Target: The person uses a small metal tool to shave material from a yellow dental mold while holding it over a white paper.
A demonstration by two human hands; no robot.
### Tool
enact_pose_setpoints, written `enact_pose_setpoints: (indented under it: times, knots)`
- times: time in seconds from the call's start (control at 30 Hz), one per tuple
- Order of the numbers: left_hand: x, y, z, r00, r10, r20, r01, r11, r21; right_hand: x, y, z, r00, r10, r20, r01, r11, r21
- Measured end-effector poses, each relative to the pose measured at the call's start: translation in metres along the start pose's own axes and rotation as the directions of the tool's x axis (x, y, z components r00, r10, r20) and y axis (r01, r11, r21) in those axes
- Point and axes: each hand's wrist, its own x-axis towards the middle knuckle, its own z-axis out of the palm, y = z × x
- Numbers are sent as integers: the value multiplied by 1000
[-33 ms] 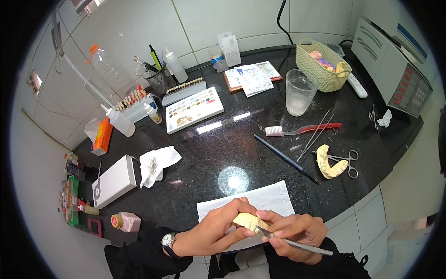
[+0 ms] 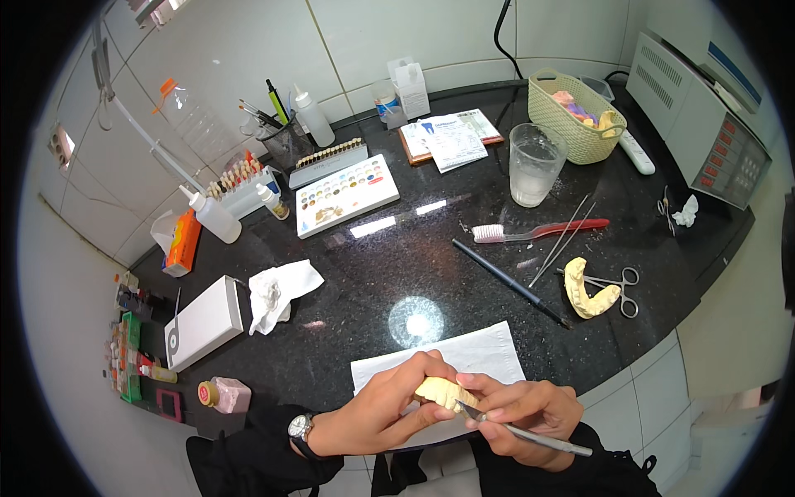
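My left hand (image 2: 383,407) is closed around a pale yellow plaster dental cast (image 2: 436,392), thumb below and fingers over its far side. In my right hand (image 2: 534,412) is a scalpel-like knife (image 2: 548,440) with a slim silver handle, gripped like a pen. Its blade tip touches the row of teeth on the cast, and the handle points down to the right. Part of the cast is covered by my fingers. Both hands are just over the near edge of a folded white paper towel (image 2: 484,351).
On the black counter lie a second horseshoe-shaped cast (image 2: 580,294) on scissor-handled forceps (image 2: 631,282), a dark brush (image 2: 513,283), tweezers (image 2: 561,242) and a red toothbrush (image 2: 538,233). Behind stand a cloudy plastic cup (image 2: 534,170) and a woven basket (image 2: 571,132). Leftward are a white box (image 2: 203,325) and crumpled tissue (image 2: 281,290).
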Motion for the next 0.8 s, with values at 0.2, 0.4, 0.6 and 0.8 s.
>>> enact_pose_setpoints:
  times: [0.2, 0.4, 0.6, 0.8]
  knots:
    - [-1, -3, 1, 1000, 28, -9, -28, 999, -29, 2, -4, -4, 998, 21, 58, -16, 996, -84]
    - [0, -3, 0, 1000, 27, -9, -27, 999, -21, 7, -7, -6, 991, 47, 123, -35, 995, -98]
    - [-1, -1, 0, 1000, 20, 11, -20, 998, -54, 2, -4, -1, 999, 33, 24, -34, 999, 21]
    - [-1, -3, 0, 1000, 10, -1, -10, 999, -30, 2, -2, -2, 999, 23, 39, -20, 998, -62]
